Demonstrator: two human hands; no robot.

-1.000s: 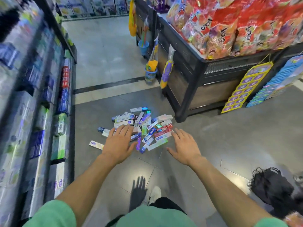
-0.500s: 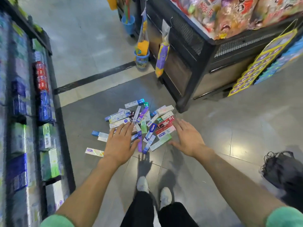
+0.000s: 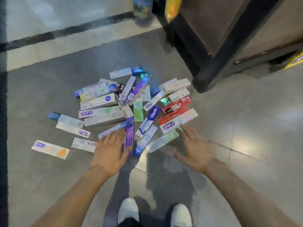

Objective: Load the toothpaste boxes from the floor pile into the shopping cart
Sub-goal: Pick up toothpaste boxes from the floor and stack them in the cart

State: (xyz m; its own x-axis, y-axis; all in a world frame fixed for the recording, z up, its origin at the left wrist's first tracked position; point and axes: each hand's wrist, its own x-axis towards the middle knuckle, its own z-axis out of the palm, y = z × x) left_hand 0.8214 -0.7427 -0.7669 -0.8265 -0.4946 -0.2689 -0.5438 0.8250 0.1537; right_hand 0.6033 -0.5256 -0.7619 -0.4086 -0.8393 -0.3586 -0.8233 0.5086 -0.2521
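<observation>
A pile of several toothpaste boxes [image 3: 131,104] lies scattered on the grey tiled floor, white, purple, green, blue and red. Both my hands reach down to its near edge, fingers spread and straight. My left hand [image 3: 109,149] hovers at a purple box [image 3: 129,136], fingertips over a pale box beside it. My right hand [image 3: 195,148] is at the near right edge, fingertips by a light green box [image 3: 164,140] and a red and white box [image 3: 178,119]. Neither hand holds anything. No shopping cart is in view.
A black display stand [image 3: 218,51] with a wooden panel rises at the upper right, its corner leg close to the pile. A dark shelf edge [image 3: 3,128] runs down the left side. My white shoes [image 3: 154,212] are at the bottom. A small bucket [image 3: 142,10] stands far back.
I have bent lower and closer to the pile; it now fills the middle of the view. Both hands moved down to its near edge. The shelves and the bag at right left the view.
</observation>
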